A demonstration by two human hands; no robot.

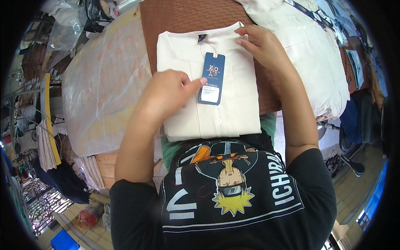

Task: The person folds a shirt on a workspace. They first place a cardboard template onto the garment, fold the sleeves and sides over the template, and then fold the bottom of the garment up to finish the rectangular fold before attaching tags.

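Two hands, open (gripping nothing), press the folded cream shirt (pixel 212 83), collar pointing away, long axis front-to-back.

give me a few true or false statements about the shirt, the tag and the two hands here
1. The folded shirt is cream coloured. True.
2. The left hand grips a pair of scissors. False: it holds no tool; its fingertips press beside the hang tag.
3. The hang tag is dark blue with a white label at its lower end. True.
4. The right hand rests on the plastic sheet. False: it lies on the shirt's upper right corner, near the collar.
5. The shirt lies on a brown cloth. True.
6. The pile of cream shirts is on the person's left. False: it is on the right.
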